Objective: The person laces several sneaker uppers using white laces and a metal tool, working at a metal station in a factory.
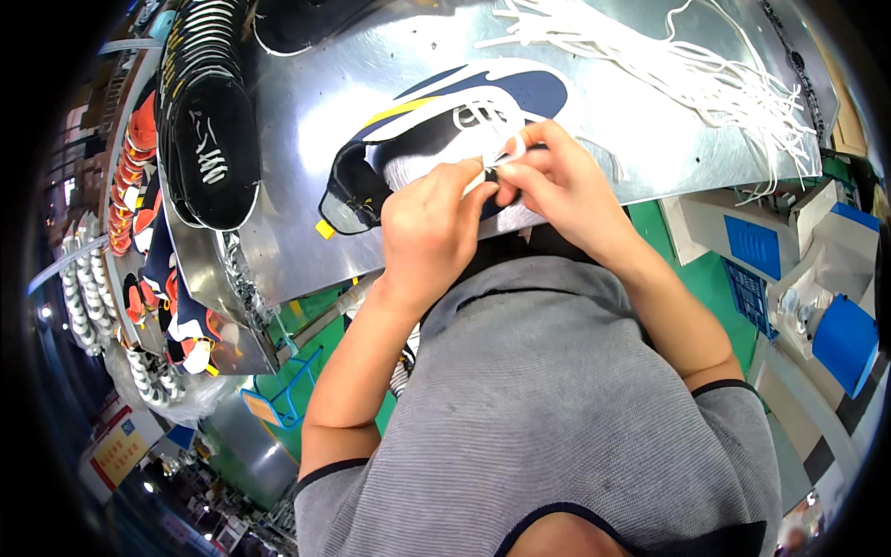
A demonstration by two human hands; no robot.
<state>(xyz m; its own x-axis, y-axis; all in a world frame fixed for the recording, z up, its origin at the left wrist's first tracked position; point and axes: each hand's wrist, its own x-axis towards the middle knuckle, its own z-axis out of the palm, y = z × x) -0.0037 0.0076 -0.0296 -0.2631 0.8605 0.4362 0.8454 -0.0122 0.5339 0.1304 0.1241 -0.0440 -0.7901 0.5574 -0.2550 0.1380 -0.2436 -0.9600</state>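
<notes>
A navy, white and yellow shoe upper (540,91) lies on its side on the metal table in front of me, its heel end toward the left. White shoelace (484,110) loops across its lacing area. My left hand (429,221) is closed over the near edge of the upper, thumb and fingertips pinched together there. Close beside it, my right hand (568,186) pinches the white lace between thumb and forefinger. The fingertips of both hands almost meet, and they partly hide the eyelets and the lace end.
A bundle of loose white laces (640,58) spreads over the table's far right. Nested black shoe uppers (212,139) stand in a long stack at the left. Further left are orange and white uppers (139,139) on a rack. White boxes with blue parts (752,246) sit at the right.
</notes>
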